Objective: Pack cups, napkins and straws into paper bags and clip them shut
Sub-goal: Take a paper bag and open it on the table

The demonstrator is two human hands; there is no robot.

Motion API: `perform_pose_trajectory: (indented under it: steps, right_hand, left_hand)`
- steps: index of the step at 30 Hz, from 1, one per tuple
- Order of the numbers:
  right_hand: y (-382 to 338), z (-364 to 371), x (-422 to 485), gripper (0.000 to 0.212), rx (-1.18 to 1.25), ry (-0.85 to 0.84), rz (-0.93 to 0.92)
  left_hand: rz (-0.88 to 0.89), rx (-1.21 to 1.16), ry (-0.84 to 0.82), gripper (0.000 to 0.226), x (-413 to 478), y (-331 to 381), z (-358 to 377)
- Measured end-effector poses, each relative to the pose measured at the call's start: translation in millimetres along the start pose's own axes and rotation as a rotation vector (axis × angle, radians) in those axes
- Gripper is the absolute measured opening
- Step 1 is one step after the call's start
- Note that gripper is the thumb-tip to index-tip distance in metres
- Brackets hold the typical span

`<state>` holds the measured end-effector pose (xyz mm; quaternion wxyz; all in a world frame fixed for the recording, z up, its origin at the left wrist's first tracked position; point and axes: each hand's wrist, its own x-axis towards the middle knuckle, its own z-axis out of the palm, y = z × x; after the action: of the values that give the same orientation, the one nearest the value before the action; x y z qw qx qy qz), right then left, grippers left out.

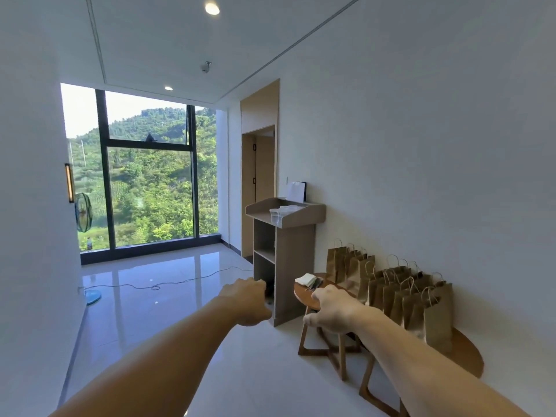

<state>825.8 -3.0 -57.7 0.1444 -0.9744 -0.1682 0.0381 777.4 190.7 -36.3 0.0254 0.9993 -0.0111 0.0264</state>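
I take the tall grey wooden lectern stand [293, 266] against the white wall as my marker. On its sloped top stand the clear plastic cups [279, 212], clustered toward its left front edge. Just right of the stand's base sits a small round brown wooden table [304, 296]. On it lies a stack of white paper napkins [305, 279], with a few thin dark items beside them that I cannot make out. Further right of the stand, along the wall, the brown paper bags with twisted handles [403, 296] stand upright in close rows. The nearest ones rest on a second round wooden tabletop [466, 353].

Both bare arms reach forward. The left hand [245, 300] hangs in front of the stand's lower left corner with its back toward me. Its fingers are folded out of sight, so I cannot tell whether they are spread or pressed together. The right hand [334, 308] is over the near rim of the small table, right of the stand. Its thumb is held apart from loosely bent fingers and it grips nothing. Whether it touches the rim I cannot tell.
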Motion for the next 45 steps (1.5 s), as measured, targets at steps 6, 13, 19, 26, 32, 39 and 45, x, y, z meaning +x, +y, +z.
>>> perform_pose_trajectory:
  steps: [6,13,19,26,32,39,45]
  right_hand:
    - [-17.6,8.0,108.7,0.067,0.033,0.011,0.007]
    - [-3.6,12.3,237.5,0.065,0.015,0.019,0.007]
    - [19.2,4.3,363.9,0.059,0.029,0.017,-0.023]
    - [44.4,-6.2,487.7,0.060,0.025,-0.008,-0.021]
    - [59.9,3.2,595.6,0.066,0.015,0.005,0.022]
    - [64.2,-1.2,722.4,0.069,0.004,0.022,0.110]
    - [74.5,-10.7,804.8,0.067,0.043,0.080,0.199]
  left_hand:
    - [0.037,0.013,-0.002,0.051,103.3,-52.1,-4.5]
    - [0.040,0.032,0.022,0.051,228.6,-87.0,11.7]
    - [-0.008,0.070,0.027,0.052,349.3,-110.5,21.0]
    - [-0.001,0.066,0.024,0.054,471.5,-128.7,27.3]
    - [0.040,0.061,0.007,0.055,578.1,-160.4,41.0]
    - [0.148,0.042,0.016,0.045,713.6,-210.7,47.0]
    - [0.232,0.050,0.013,0.052,827.2,-232.9,47.4]
